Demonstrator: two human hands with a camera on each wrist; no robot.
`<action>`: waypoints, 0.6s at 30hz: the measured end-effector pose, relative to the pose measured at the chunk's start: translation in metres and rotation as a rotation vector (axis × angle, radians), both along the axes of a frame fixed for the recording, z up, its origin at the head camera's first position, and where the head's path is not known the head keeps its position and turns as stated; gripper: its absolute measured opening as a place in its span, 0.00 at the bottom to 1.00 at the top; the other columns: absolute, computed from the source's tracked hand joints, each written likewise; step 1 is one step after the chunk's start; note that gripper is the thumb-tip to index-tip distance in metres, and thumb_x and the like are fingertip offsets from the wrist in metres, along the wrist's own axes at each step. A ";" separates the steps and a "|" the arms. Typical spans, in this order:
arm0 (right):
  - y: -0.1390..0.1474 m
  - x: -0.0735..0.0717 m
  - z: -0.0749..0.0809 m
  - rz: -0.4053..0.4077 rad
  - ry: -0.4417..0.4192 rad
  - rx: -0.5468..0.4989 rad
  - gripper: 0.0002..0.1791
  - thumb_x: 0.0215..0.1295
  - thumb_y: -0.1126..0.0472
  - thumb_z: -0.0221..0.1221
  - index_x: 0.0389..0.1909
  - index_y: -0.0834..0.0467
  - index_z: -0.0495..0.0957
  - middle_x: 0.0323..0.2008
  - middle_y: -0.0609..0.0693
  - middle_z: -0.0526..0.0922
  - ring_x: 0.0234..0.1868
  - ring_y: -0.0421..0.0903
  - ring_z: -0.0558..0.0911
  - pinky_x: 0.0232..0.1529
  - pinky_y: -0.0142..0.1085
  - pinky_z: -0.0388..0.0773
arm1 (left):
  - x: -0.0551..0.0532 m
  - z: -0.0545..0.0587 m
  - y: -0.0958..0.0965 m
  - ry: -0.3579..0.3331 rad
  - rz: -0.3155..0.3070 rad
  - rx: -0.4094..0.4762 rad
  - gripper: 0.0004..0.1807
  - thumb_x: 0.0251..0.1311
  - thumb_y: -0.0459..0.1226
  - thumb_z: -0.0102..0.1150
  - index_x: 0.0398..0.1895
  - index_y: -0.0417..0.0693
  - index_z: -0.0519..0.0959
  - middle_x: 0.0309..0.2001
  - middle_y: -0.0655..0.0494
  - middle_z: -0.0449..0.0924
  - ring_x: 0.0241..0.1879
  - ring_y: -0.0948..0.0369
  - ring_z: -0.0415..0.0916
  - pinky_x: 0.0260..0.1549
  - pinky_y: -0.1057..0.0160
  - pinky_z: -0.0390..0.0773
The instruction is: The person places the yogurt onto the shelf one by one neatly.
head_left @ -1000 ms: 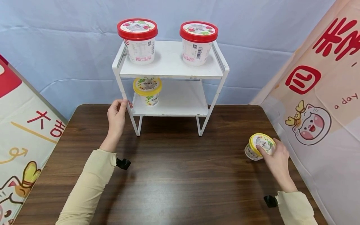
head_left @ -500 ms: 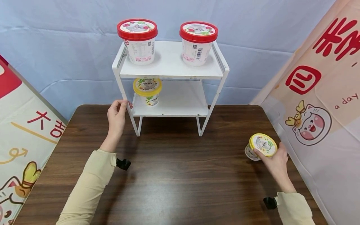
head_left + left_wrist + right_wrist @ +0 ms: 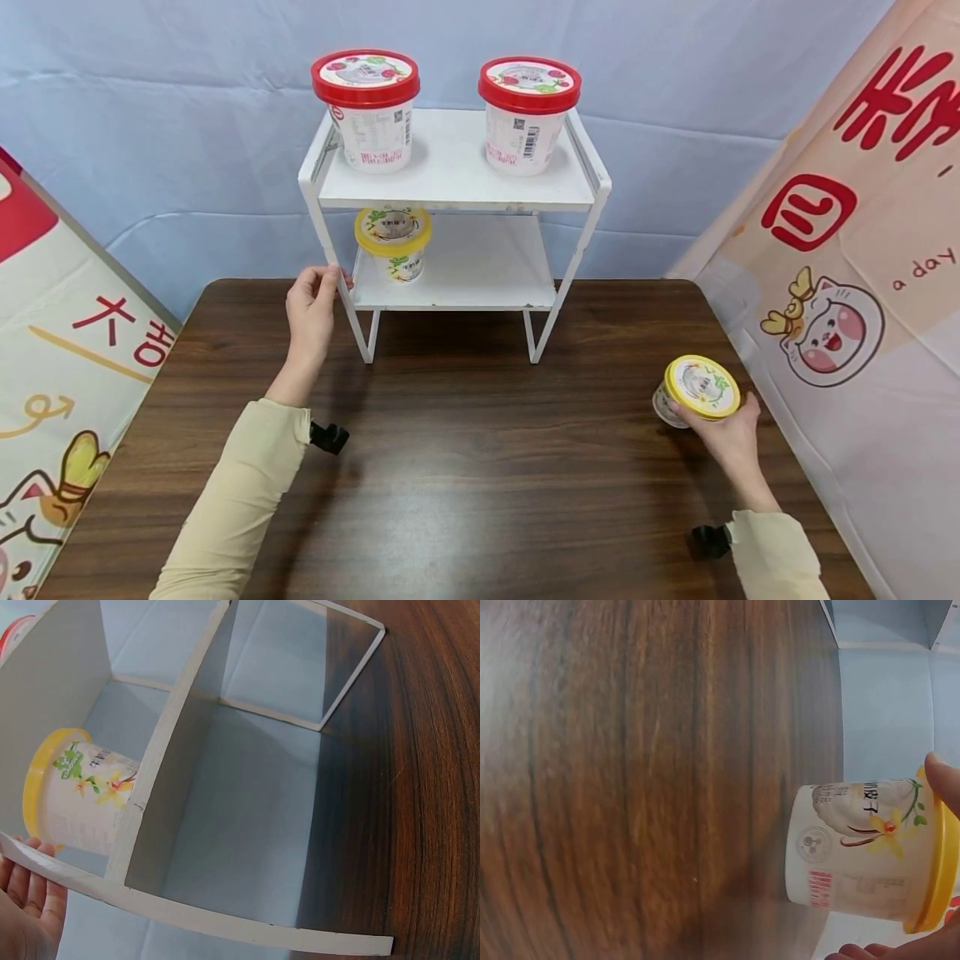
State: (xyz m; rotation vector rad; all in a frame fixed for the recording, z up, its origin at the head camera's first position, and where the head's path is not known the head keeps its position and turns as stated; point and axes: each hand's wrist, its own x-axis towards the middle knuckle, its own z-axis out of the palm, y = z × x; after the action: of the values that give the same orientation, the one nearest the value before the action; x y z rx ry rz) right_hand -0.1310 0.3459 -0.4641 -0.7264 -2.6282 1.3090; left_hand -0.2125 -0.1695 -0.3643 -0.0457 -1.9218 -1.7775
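At the left post of the white two-tier shelf rack (image 3: 465,187), my left hand (image 3: 309,304) holds the post between thumb and fingers. Its fingers (image 3: 34,889) show behind the post in the left wrist view. Over on the table's right side, my right hand (image 3: 731,437) grips a small ice cream tub with a yellow lid (image 3: 702,386), thumb on the near side and fingers on the far right. In the right wrist view the thumb presses the lid rim of that ice cream tub (image 3: 855,851). Whether its base touches the table cannot be told.
Two larger red-lidded tubs (image 3: 366,112) (image 3: 528,117) stand on the upper shelf. Another yellow-lidded tub (image 3: 393,242) sits at the left of the lower shelf. The brown wooden table (image 3: 480,467) lies below, with printed panels (image 3: 847,250) at both sides.
My right hand has shifted slightly left, its thumb moving from the lid's top to the near side. The tub has turned or tilted a little. My left hand and the rack stay put.
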 end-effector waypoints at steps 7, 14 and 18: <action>0.001 -0.003 -0.008 -0.009 -0.035 -0.069 0.60 0.51 0.49 0.64 0.67 0.64 0.27 0.64 0.68 0.39 0.63 0.65 0.52 0.62 0.54 0.51 | -0.001 -0.001 0.000 -0.003 -0.004 -0.013 0.14 0.65 0.35 0.47 0.33 0.28 0.72 0.31 0.50 0.77 0.34 0.61 0.75 0.35 0.71 0.73; -0.003 -0.004 -0.013 -0.057 0.019 -0.108 0.56 0.50 0.51 0.65 0.68 0.62 0.35 0.64 0.64 0.45 0.62 0.59 0.55 0.63 0.50 0.52 | -0.001 -0.001 -0.001 0.001 0.000 -0.013 0.14 0.65 0.35 0.47 0.34 0.27 0.72 0.29 0.58 0.76 0.32 0.64 0.75 0.35 0.70 0.73; -0.005 -0.005 -0.015 -0.088 0.059 -0.135 0.54 0.48 0.52 0.67 0.68 0.60 0.41 0.63 0.60 0.51 0.61 0.54 0.59 0.62 0.47 0.54 | 0.000 0.000 0.000 0.001 -0.002 -0.013 0.14 0.65 0.34 0.47 0.33 0.26 0.72 0.28 0.63 0.76 0.31 0.70 0.74 0.34 0.72 0.72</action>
State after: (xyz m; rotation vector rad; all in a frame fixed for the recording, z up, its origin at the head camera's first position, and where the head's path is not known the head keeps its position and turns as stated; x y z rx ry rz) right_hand -0.1358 0.3414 -0.4789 -0.7984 -2.4515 1.4706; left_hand -0.2126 -0.1700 -0.3643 -0.0536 -1.9333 -1.7658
